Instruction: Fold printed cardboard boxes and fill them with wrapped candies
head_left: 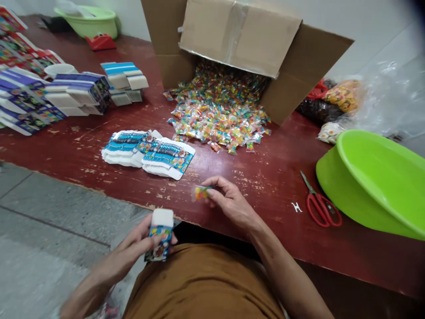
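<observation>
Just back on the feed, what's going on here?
A person sits at a wooden table. Their left hand holds a small printed box, white end up, and their right hand pinches a colourful wrapped packet. Many similar packets lie spilled from an open carton. Flattened printed boxes lie nearer the hands, and red scissors lie beside a green basin.
</observation>
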A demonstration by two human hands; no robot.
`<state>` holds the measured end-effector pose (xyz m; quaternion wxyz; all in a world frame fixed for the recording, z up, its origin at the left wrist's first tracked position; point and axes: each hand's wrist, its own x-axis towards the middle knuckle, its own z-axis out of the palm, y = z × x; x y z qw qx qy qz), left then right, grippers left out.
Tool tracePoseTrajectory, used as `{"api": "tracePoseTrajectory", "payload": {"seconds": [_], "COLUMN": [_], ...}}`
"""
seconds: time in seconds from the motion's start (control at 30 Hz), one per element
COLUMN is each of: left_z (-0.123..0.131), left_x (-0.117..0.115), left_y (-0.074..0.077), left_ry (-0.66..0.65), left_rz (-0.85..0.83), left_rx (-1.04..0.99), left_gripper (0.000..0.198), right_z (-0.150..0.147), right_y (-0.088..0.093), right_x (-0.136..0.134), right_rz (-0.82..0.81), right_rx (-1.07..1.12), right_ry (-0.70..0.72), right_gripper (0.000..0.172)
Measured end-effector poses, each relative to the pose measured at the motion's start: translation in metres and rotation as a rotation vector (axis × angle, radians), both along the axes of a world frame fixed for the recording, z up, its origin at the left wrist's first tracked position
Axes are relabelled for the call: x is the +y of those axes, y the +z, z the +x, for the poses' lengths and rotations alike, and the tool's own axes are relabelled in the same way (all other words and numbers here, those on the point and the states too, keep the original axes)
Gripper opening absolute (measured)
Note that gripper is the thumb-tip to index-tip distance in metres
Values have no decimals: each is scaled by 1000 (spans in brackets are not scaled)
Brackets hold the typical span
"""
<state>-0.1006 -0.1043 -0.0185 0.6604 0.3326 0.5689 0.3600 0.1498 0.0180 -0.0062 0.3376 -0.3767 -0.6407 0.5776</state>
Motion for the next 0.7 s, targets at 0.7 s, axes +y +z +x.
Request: {"api": "tracePoseTrajectory", "payload": {"seconds": [0.7], "left_z": [56], "left_x": [36], "left_y": [10], "left_ry": [278], "left_rz": [-37], "left_rx": [-233], "left_gripper": [56], "right_z": [-29], "right_y": [1], "right_x": [-9], "right_rz": [-245], "right_rx": [64], "right_ry": [66], "right_gripper": [39]}}
